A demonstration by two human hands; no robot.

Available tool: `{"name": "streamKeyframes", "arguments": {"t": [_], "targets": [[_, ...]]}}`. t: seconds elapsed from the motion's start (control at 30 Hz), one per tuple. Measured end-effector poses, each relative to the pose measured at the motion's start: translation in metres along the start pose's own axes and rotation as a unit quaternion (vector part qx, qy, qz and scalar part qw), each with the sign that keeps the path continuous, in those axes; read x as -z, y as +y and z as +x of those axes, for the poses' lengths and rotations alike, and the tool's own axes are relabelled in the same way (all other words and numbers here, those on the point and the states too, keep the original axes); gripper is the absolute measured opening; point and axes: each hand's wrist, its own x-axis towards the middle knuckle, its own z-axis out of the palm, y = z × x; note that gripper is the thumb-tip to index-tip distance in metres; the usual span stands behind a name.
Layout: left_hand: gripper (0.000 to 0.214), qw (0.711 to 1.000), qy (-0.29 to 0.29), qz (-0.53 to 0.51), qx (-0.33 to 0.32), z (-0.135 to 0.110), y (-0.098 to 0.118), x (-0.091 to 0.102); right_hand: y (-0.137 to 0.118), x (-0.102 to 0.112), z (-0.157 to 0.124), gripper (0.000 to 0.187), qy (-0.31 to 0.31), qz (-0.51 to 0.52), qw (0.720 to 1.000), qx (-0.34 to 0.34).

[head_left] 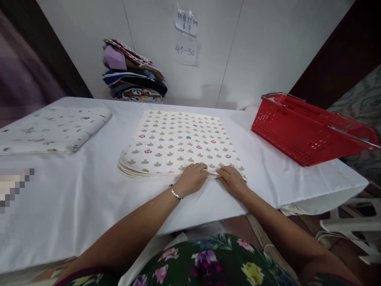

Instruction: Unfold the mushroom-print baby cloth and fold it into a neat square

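A cream cloth with rows of grey-green motifs and a few coloured ones lies folded in several layers on the white-covered table. My left hand, below a silver bracelet, grips the near edge of this cloth around its middle. A short way to the right, my right hand is closed on the same edge, close to the near right corner. The fingers of both hands curl over the edge, which partly hides it. At the left near corner the layers show as a rounded, slightly fanned stack.
Another folded patterned cloth lies at the table's left. A red basket with metal handles stands on the right. Against the wall rises a pile of folded fabrics. Paper notes hang above. A white plastic chair is at lower right.
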Motion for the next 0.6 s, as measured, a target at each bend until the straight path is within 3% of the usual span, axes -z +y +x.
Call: {"name": "streamKeyframes", "arguments": {"t": [0.3, 0.6], "targets": [[0.017, 0.998, -0.006, 0.056, 0.004, 0.0036, 0.0043, -0.0074, -0.0024, 0.0005, -0.0016, 0.02, 0.006, 0.018, 1.0, -0.015], [0.015, 0.999, -0.018, 0.039, 0.002, -0.0006, 0.0067, -0.005, -0.0062, 0.0053, -0.0047, 0.025, -0.005, 0.041, 0.999, -0.011]]}}
